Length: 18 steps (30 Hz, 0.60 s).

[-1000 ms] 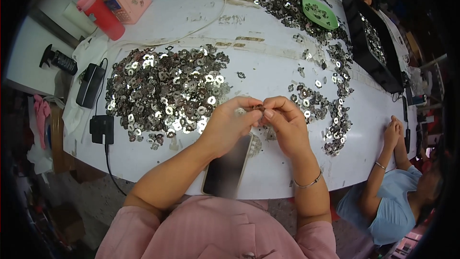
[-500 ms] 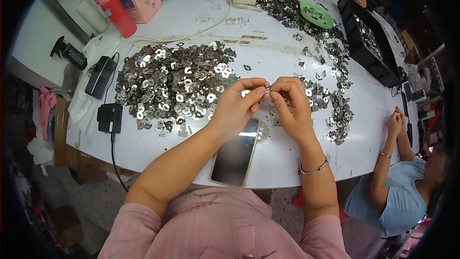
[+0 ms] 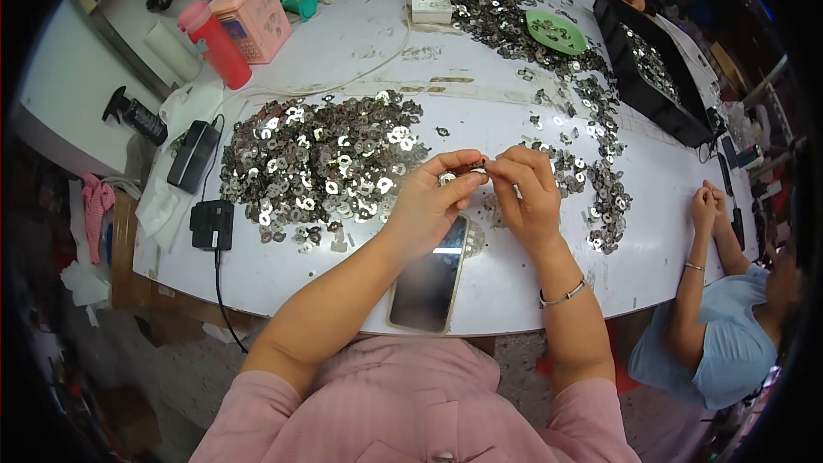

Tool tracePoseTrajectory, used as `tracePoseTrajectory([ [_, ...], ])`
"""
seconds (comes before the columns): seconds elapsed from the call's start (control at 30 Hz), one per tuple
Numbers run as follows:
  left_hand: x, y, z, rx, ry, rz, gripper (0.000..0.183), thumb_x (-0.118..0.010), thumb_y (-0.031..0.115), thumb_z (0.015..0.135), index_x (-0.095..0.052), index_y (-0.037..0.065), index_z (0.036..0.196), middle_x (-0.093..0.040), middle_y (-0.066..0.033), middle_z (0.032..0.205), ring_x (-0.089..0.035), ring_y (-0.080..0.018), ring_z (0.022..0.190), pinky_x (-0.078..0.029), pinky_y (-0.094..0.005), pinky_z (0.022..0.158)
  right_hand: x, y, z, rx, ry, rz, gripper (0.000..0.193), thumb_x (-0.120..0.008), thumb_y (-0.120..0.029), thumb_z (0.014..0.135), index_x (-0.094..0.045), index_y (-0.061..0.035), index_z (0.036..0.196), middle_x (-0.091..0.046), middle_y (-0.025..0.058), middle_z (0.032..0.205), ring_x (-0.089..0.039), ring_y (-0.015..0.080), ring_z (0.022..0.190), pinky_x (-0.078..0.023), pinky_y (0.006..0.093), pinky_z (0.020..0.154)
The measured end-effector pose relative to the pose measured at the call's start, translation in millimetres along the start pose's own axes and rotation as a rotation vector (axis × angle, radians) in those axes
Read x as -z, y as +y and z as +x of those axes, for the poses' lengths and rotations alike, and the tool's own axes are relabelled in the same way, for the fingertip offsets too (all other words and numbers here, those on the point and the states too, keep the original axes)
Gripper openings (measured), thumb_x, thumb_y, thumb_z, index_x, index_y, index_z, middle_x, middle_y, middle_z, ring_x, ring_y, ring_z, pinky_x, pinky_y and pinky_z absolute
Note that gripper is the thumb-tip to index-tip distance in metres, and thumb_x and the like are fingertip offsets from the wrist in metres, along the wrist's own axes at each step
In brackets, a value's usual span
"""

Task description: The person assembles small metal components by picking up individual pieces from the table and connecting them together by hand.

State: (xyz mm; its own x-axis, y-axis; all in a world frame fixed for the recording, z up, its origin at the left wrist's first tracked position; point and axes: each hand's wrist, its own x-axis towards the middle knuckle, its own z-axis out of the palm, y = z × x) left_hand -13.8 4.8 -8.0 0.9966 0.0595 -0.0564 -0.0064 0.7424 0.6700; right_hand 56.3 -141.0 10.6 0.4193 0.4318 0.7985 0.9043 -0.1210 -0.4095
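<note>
My left hand [image 3: 431, 201] and my right hand [image 3: 529, 195] meet fingertip to fingertip above the table. The left thumb and index finger pinch a small dark metal part [image 3: 481, 165], and the right thumb and fingers close on its other side. Its exact shape is mostly hidden by the fingers. To the left of my hands spreads a large pile of small, flat, ring-like metal pieces [image 3: 317, 163], some shiny and some dull. A looser strip of like pieces [image 3: 607, 184] lies right of my right hand. Below my left hand rests a phone [image 3: 426, 283] with a dark screen.
Black adapters [image 3: 212, 225] with cords lie at the left edge. Behind them stand a red bottle [image 3: 217, 47] and a pink box [image 3: 255, 21]. Far right are a green plate [image 3: 555, 32] and a black tray [image 3: 617, 30]. A person in blue [image 3: 716, 334] sits at right.
The whole view has shifted slightly. My fingers have moved a little around the small metal part, with the right fingers now straighter. At the far edge, another person's arms show more.
</note>
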Motion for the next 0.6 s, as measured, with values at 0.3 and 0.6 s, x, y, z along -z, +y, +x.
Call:
tracePoseTrajectory([
  [0.3,11.7,-2.1,5.0,0.038,0.038,-0.159,0.015,-0.059,0.005,0.088,-0.061,0.004,0.103,-0.063,-0.0090,0.099,-0.062,-0.0176,0.088,-0.052,-0.0282,0.082,23.1,8.2,9.7,-0.231,-0.082,0.006,0.022,-0.061,0.001,0.079,-0.066,-0.0052,0.099,-0.059,0.0101,0.086,-0.058,0.0212,0.073,-0.048,0.0303,0.062],
  [0.6,21.6,6.8,15.2,0.115,0.051,-0.243,0.025,-0.053,0.027,0.091,-0.060,0.004,0.088,-0.060,-0.0106,0.091,-0.056,-0.0186,0.081,-0.043,-0.0246,0.059,50.0,55.0,-7.9,-0.440,-0.386,-0.078,0.018,-0.066,-0.005,0.077,-0.067,-0.0028,0.094,-0.063,0.0102,0.084,-0.058,0.0227,0.073,-0.047,0.0307,0.067],
])
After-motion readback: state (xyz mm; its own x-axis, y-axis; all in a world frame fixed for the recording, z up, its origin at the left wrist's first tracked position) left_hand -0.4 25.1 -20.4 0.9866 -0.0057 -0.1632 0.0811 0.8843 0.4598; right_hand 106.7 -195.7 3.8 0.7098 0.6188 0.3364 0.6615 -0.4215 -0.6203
